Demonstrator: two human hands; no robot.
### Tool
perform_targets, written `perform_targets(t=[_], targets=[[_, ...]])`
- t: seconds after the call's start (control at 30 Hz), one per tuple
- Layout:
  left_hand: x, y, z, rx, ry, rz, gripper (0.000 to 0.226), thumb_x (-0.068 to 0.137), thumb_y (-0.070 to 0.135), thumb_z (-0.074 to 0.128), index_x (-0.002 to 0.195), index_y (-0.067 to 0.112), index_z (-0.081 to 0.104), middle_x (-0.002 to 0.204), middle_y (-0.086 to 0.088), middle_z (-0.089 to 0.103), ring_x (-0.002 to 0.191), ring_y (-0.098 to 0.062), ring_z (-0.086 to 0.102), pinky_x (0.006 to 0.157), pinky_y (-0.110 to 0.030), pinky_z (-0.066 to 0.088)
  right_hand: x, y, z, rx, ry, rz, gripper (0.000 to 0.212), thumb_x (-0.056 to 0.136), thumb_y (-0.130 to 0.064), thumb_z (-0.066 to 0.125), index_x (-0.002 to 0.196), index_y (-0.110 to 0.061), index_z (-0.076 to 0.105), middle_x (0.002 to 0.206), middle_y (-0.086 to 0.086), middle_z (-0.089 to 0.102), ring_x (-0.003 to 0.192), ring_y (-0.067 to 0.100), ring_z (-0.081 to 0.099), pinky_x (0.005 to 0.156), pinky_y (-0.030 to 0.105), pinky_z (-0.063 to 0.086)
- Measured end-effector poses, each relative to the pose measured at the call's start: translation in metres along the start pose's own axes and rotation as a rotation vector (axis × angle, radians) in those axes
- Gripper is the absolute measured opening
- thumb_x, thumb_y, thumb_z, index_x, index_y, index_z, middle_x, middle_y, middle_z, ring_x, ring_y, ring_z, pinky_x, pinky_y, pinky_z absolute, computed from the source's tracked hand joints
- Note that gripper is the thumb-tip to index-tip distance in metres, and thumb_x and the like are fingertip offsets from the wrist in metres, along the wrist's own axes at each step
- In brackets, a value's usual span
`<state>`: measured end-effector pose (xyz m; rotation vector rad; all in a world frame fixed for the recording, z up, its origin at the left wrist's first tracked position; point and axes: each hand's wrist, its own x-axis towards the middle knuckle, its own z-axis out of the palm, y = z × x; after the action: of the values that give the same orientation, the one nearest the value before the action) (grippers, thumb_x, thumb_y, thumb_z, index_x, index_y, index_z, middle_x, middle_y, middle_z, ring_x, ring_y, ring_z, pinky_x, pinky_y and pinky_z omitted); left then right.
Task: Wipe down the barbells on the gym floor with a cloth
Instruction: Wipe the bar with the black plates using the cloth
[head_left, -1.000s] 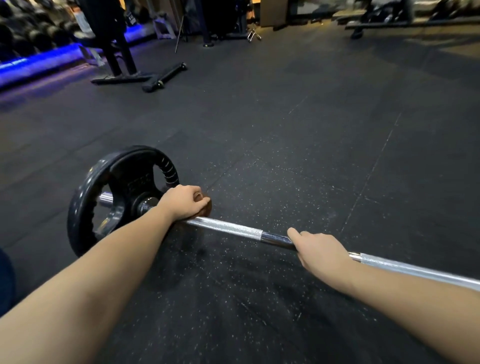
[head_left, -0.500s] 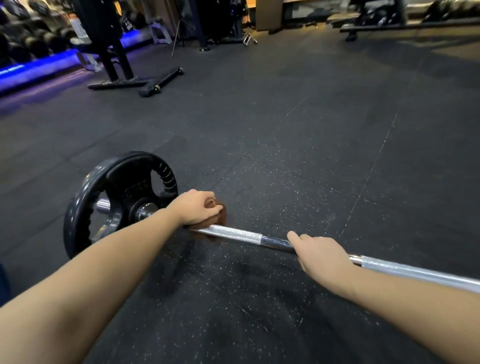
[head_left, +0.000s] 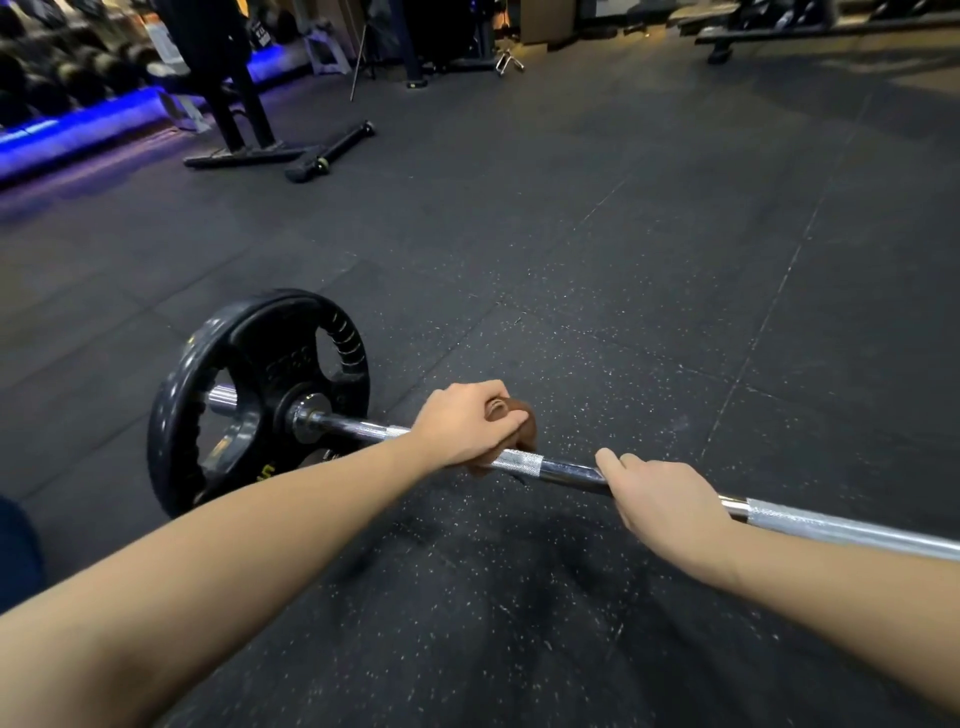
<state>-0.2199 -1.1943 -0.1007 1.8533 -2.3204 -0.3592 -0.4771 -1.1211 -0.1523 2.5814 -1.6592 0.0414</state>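
Barbell position: the barbell (head_left: 566, 467) lies low over the rubber floor (head_left: 623, 260). It runs from a black weight plate (head_left: 249, 374) at its left end out past the right edge of view, so the far end is not visible.
Cloth: a brown cloth (head_left: 522, 426) is bunched round the shaft a short way in from the plate. It is mostly covered, and only a fold shows on the far side.
Left hand: the left hand (head_left: 467, 423) is curled over the cloth, fingers closed round cloth and shaft together.
Right hand: the right hand (head_left: 660, 493) is wrapped round the bare shaft near the left hand, a knurled band and a smooth stretch between them. It appears to steady the bar.
Step in hand: judged to be wiping the shaft's left portion, between plate and right hand.
Progress: cannot tell which lengths are already wiped.
Next move calls for: a firm squeeze while sliding the cloth along the shaft. To carry it rightward onto the long knurled section, the right hand must shift clear.
Risk: the bar may roll on its plate if left unbraced.
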Motion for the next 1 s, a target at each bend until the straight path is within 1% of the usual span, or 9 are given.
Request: perform_targets(t=[0.07, 0.13, 0.17, 0.23, 0.3, 0.43, 0.6, 0.8, 1.0], targets=[[0.002, -0.006, -0.005, -0.008, -0.044, 0.014, 0.027, 0.096, 0.06, 0.056, 0.096, 0.034, 0.06, 0.09, 0.011, 0.069, 0.088, -0.018, 0.062, 0.081, -0.032, 0.046, 0.002, 0.0, -0.002, -0.016, -0.052, -0.022, 0.038, 0.084, -0.016, 0.068, 0.095, -0.02, 0.032, 0.068, -0.005, 0.036, 0.044, 0.019, 0.029, 0.044, 0.032, 0.025], [0.003, -0.013, -0.009, -0.011, -0.081, 0.017, 0.029, 0.096, 0.059, 0.055, 0.098, 0.03, 0.061, 0.09, 0.009, 0.071, 0.088, -0.02, 0.064, 0.082, -0.035, 0.05, 0.003, 0.0, -0.006, 0.037, -0.133, -0.019, 0.019, 0.1, -0.029, 0.049, 0.104, -0.02, 0.032, 0.089, -0.003, 0.052, 0.07, 0.026, 0.055, 0.06, 0.035, 0.038], [0.004, -0.016, -0.009, -0.01, -0.093, 0.018, 0.03, 0.097, 0.058, 0.054, 0.098, 0.029, 0.061, 0.089, 0.008, 0.071, 0.088, -0.021, 0.064, 0.082, -0.036, 0.051, 0.002, -0.001, -0.011, 0.081, -0.159, -0.02, 0.02, 0.102, -0.034, 0.047, 0.109, -0.02, 0.035, 0.098, -0.002, 0.057, 0.083, 0.027, 0.061, 0.064, 0.036, 0.04], [0.006, -0.019, -0.012, 0.007, -0.106, 0.017, 0.032, 0.098, 0.058, 0.053, 0.095, 0.027, 0.06, 0.086, 0.006, 0.07, 0.087, -0.022, 0.064, 0.084, -0.038, 0.051, -0.002, 0.001, -0.019, 0.082, -0.159, -0.014, 0.027, 0.103, -0.042, 0.046, 0.116, -0.019, 0.04, 0.111, -0.001, 0.058, 0.1, 0.025, 0.063, 0.07, 0.036, 0.04], [0.009, -0.021, -0.017, 0.036, -0.133, 0.003, 0.033, 0.098, 0.058, 0.052, 0.089, 0.027, 0.059, 0.082, 0.007, 0.066, 0.085, -0.023, 0.062, 0.083, -0.038, 0.05, -0.007, 0.01, -0.025, -0.023, -0.18, 0.003, 0.032, 0.101, -0.046, 0.047, 0.118, -0.019, 0.043, 0.114, -0.001, 0.06, 0.104, 0.025, 0.064, 0.071, 0.036, 0.037], [0.012, -0.012, -0.014, 0.105, -0.11, -0.011, 0.033, 0.098, 0.057, 0.051, 0.08, 0.03, 0.058, 0.078, 0.01, 0.064, 0.083, -0.021, 0.062, 0.077, -0.033, 0.043, -0.015, 0.03, -0.025, -0.096, -0.289, 0.061, 0.032, 0.102, -0.045, 0.046, 0.116, -0.016, 0.048, 0.113, 0.004, 0.068, 0.101, 0.031, 0.068, 0.07, 0.035, 0.039], [0.003, 0.032, 0.009, 0.08, 0.02, 0.077, 0.028, 0.098, 0.055, 0.051, 0.094, 0.029, 0.059, 0.088, 0.009, 0.069, 0.085, -0.02, 0.061, 0.076, -0.032, 0.038, -0.017, 0.028, -0.021, -0.05, -0.265, 0.034, 0.023, 0.102, -0.035, 0.045, 0.099, -0.015, 0.035, 0.104, 0.006, 0.069, 0.088, 0.032, 0.067, 0.065, 0.035, 0.039], [0.01, 0.059, 0.014, 0.116, -0.14, 0.268, 0.02, 0.096, 0.052, 0.056, 0.098, 0.032, 0.054, 0.103, 0.007, 0.07, 0.095, -0.022, 0.063, 0.077, -0.033, 0.044, -0.017, 0.029, -0.021, -0.058, -0.246, 0.037, 0.02, 0.102, -0.037, 0.045, 0.101, -0.017, 0.041, 0.102, 0.006, 0.07, 0.089, 0.032, 0.069, 0.064, 0.035, 0.038], [0.027, 0.002, -0.01, 0.237, -0.193, 0.073, 0.023, 0.092, 0.056, 0.057, 0.096, 0.033, 0.058, 0.103, 0.002, 0.072, 0.094, -0.025, 0.065, 0.079, -0.034, 0.048, -0.017, 0.032, -0.022, -0.051, -0.258, 0.025, 0.021, 0.103, -0.033, 0.044, 0.098, -0.015, 0.035, 0.104, 0.008, 0.069, 0.09, 0.034, 0.068, 0.064, 0.036, 0.037]])
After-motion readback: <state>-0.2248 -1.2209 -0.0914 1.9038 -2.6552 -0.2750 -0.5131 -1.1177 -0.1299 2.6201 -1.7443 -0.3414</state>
